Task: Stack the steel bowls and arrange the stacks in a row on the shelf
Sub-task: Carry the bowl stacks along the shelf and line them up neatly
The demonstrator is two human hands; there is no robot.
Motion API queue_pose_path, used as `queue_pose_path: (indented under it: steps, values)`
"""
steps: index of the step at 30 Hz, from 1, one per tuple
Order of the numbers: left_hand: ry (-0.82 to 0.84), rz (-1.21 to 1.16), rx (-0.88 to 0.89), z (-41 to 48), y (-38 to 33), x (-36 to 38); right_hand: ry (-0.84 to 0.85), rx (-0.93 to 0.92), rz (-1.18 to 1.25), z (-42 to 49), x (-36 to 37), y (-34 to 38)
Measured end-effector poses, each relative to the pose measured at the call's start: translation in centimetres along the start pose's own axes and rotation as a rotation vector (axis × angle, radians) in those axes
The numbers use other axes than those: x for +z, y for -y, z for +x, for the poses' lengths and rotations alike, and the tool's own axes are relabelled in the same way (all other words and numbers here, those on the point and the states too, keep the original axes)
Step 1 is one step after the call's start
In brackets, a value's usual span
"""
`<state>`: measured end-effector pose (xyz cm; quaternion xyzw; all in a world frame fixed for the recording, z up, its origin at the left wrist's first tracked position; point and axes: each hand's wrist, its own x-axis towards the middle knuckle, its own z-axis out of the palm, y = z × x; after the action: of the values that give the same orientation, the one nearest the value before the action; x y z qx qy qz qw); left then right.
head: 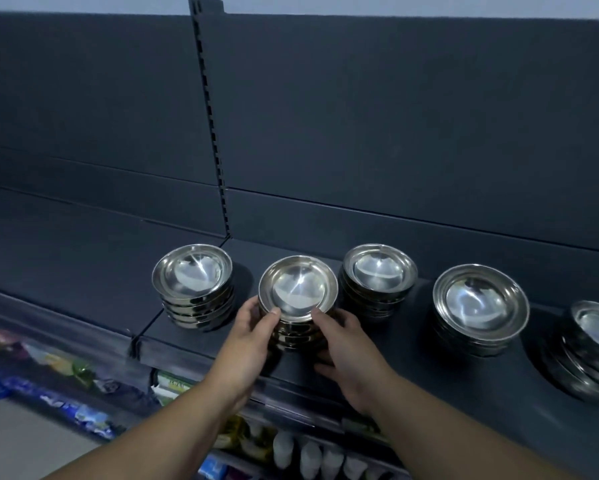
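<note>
Several stacks of shiny steel bowls stand on a dark grey shelf [187, 341]. My left hand [248, 336] and my right hand [343, 344] grip the sides of the second stack from the left [298, 289], with both thumbs on its top rim. This stack sits nearer the shelf's front edge than its neighbours. The leftmost stack [192, 275] stands behind and to its left. A third stack [377, 271] stands close on its right. Further right are a fourth stack [481, 303] and a fifth stack [595, 334], the latter cut off by the frame edge.
A slotted upright post [211, 133] divides the dark back panel behind the bowls. Bare shelf surface stretches left of the leftmost stack. Below the shelf are lower shelves with colourful packets [62, 365] and white cups [312, 455].
</note>
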<state>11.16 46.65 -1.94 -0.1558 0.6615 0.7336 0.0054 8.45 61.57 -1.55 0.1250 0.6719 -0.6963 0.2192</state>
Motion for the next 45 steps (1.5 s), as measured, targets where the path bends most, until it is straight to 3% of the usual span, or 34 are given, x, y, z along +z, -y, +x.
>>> queue_pose_path:
  steps: [10,12,16,25,33,38,45]
  values:
    - [0.172,0.066,-0.093,0.6,-1.9,-2.2,-0.092,0.019,-0.135,-2.4,-0.1,0.2]
    - [0.093,0.174,-0.032,1.0,-2.4,-2.6,-0.173,-0.029,-0.234,-2.5,-0.1,0.3]
    - [-0.067,0.604,0.181,2.6,-3.0,-3.2,-0.384,-0.213,-0.436,-2.4,-0.1,1.7]
    - [-0.041,0.927,0.27,4.1,-5.1,-3.0,-0.397,-0.348,-0.548,-1.7,0.8,3.4]
    - [-0.005,0.812,0.198,3.8,-5.7,-3.0,-0.382,-0.197,-0.457,-1.0,0.3,3.5]
    - [0.045,0.763,0.165,3.6,-5.3,-2.8,-0.394,-0.194,-0.567,-1.1,-0.1,3.2]
    - [0.027,0.702,0.171,3.3,-4.7,-2.4,-0.393,-0.231,-0.475,-1.1,0.1,2.7]
